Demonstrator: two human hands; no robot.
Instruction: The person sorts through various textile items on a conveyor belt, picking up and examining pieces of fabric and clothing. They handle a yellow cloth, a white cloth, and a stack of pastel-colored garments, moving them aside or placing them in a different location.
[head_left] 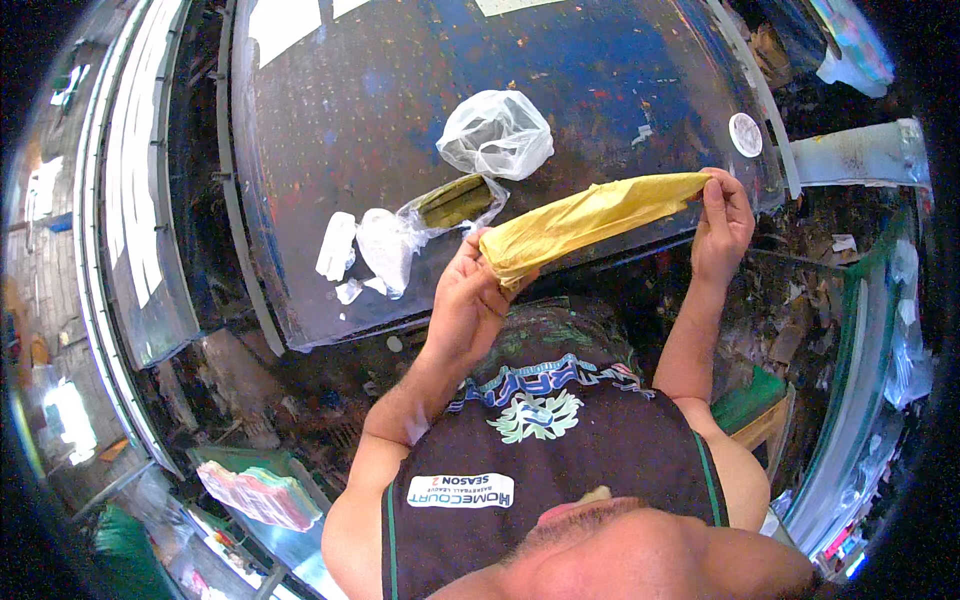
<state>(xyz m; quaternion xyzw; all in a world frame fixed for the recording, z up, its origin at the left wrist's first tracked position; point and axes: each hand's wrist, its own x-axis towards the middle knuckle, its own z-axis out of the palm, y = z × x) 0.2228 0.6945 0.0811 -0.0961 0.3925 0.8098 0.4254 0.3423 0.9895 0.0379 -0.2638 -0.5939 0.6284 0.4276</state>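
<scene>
A long, folded yellow sheet (595,222), of cloth or thin plastic, is stretched between my hands above the table's near edge. My left hand (466,305) grips its wider, lower end, thumb on top and fingers underneath. At the other end my right hand (724,225) pinches the narrow tip between thumb and fingers. Just beyond my left hand lies a long greenish-brown bundle (455,202) in a clear plastic wrapper. A crumpled white plastic bag (386,250) touches that wrapper. Farther back sits an open, clear plastic bag (495,135).
The dark, paint-specked table (340,120) spreads out before me. A white crumpled piece (337,246) and small scraps lie at its near left. Near the right edge is a round white disc (745,135). A stack of pastel sheets (260,494) stands at lower left, a green-topped stool (750,400) at right.
</scene>
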